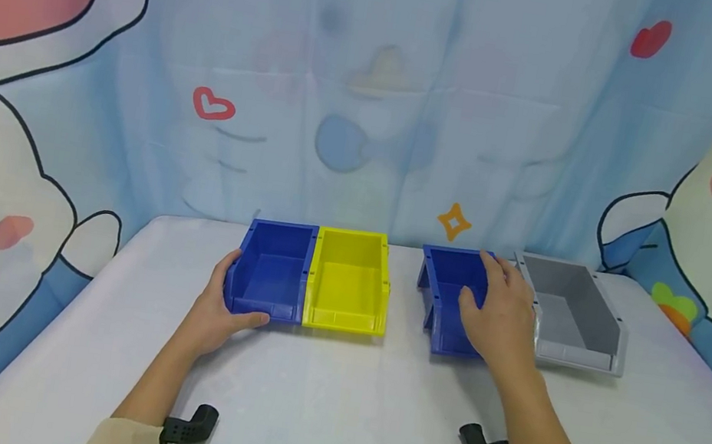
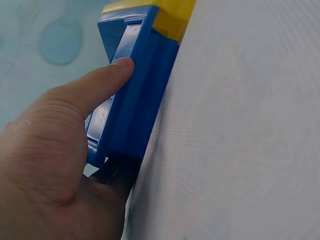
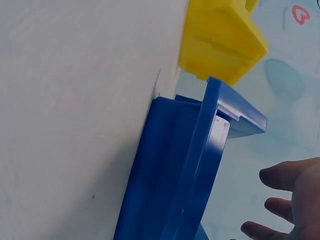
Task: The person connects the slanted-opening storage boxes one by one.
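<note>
At the left stands a blue plastic storage bin (image 1: 271, 271), side against side with a yellow bin (image 1: 349, 283). My left hand (image 1: 214, 320) grips the blue bin's front left corner. The left thumb presses along its front lip in the left wrist view, and the other fingers reach along the left wall, partly hidden. A second blue bin (image 1: 450, 334) sits apart to the right, close to a grey bin (image 1: 575, 358). My right hand (image 1: 502, 315) hovers over this second bin's right side with spread fingers, which hold nothing in the right wrist view.
A white-covered table (image 1: 326, 411) carries the bins near its back edge. Behind it hangs a light blue curtain (image 1: 375, 101) with cartoon prints. Each wrist wears a black camera mount, such as the left one (image 1: 189, 425).
</note>
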Tool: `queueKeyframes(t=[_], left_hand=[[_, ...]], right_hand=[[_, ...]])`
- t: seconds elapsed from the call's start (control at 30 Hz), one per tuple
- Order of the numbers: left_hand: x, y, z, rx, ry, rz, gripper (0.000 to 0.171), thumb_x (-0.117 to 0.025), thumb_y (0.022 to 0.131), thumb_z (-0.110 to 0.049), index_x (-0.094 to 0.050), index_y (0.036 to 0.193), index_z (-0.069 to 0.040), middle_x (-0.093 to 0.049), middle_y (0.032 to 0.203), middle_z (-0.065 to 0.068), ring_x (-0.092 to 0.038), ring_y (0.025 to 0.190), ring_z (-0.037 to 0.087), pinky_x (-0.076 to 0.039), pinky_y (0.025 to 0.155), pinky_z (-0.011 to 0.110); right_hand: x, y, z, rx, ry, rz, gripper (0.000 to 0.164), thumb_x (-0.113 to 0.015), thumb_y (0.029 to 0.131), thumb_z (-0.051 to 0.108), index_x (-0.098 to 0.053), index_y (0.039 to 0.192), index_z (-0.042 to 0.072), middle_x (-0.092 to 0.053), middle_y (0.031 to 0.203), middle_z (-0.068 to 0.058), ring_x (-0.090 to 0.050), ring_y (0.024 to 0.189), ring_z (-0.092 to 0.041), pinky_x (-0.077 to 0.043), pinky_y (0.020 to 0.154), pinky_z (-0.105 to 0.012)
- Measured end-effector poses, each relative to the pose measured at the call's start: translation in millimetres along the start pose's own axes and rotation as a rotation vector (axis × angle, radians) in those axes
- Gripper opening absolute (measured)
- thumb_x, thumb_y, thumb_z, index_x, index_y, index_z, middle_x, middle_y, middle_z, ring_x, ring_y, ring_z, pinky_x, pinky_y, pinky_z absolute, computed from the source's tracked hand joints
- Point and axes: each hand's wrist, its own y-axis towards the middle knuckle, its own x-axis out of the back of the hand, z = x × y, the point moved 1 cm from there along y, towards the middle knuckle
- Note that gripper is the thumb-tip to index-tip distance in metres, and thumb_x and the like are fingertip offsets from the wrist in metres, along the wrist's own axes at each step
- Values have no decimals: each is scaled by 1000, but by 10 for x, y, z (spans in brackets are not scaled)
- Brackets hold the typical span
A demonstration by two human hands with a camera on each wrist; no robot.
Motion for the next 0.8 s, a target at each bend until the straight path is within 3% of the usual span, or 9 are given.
queueKeyframes(t=[0.17,0.5,0.67,0.8], left_hand=[[-5,1,18,-4,-7,0,118,-88,82,-33,-5,165,-36,-16,173,17,-24,155,45,-21,124,66],[-11,11,21,-10,-11,1,118,-88,82,-32,-5,165,-37,-17,172,16,-25,155,45,-22,124,66],[-12,14,18,-11,-14,2,118,-88,82,-32,-5,165,-37,-17,172,17,-25,155,45,-22,124,65],[-4,4,19,-6,-4,1,118,-88,82,-33,-5,165,-36,-16,173,17,-23,156,45,-21,124,66]], right_hand=[[2,0,-74,-53,-29,20,65,-59,98,15,-36,157,-1,-37,155,-35,-33,141,-60,-31,108,-78],[54,65,-261,-201,33,188,67,-50,101,19,-27,158,-8,-30,155,-43,-32,138,-65,-34,109,-77],[97,87,-333,-247,99,276,66,-45,101,16,-24,158,-10,-31,156,-42,-39,136,-63,-38,107,-74],[134,85,-372,-287,228,333,65,-40,101,13,-22,161,-5,-31,158,-41,-40,138,-59,-40,109,-70]])
